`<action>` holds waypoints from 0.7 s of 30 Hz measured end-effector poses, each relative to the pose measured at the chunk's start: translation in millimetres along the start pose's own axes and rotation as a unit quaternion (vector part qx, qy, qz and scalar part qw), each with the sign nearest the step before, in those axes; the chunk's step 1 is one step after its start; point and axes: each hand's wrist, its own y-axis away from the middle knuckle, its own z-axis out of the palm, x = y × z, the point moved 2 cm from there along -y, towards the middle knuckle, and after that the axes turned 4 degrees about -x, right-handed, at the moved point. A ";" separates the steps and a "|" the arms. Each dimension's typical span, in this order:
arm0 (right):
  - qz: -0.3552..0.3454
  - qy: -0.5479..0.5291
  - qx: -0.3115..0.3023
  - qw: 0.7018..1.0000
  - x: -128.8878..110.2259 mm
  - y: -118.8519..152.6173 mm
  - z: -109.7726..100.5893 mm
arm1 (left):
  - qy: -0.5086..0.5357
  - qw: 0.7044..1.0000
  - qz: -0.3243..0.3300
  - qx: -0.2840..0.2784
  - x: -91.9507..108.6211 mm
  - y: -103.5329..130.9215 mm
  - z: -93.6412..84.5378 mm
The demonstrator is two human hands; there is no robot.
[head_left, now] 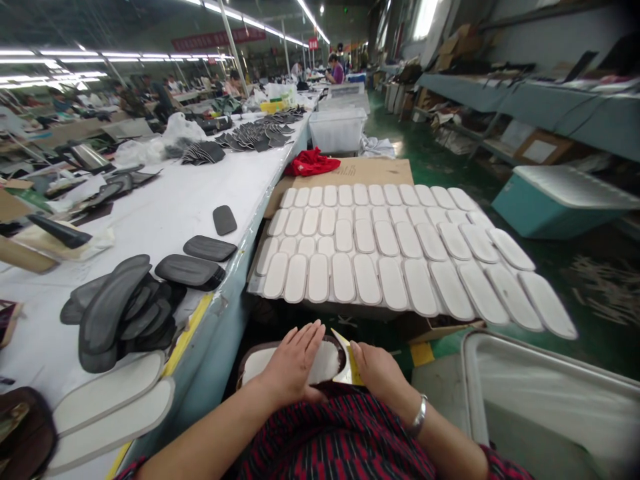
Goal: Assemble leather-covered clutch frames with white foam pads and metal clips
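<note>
My left hand [299, 363] lies flat, fingers stretched out, on a white oval pad [257, 360] with a dark brown rim, low in front of my body. Part of the pad is hidden under the hand. Beside its right end, my right hand [379, 368] is closed at the edge of a thin yellow-and-white piece [353, 360], whose kind I cannot make out. The thumb shows at that edge; the other fingers are mostly hidden.
Rows of white oval pads [345, 233] cover a low board ahead. On the white table [170, 200] at left lie a pile of dark grey pads [115, 313] and two long white pads [115, 420]. A plastic bin [470, 393] stands at right, a teal box [545, 207] beyond.
</note>
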 end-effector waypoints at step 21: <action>0.039 0.284 0.001 0.958 -31.4 7.3 3.5 | 0.018 0.995 0.016 -0.096 4.5 -24.7 -7.4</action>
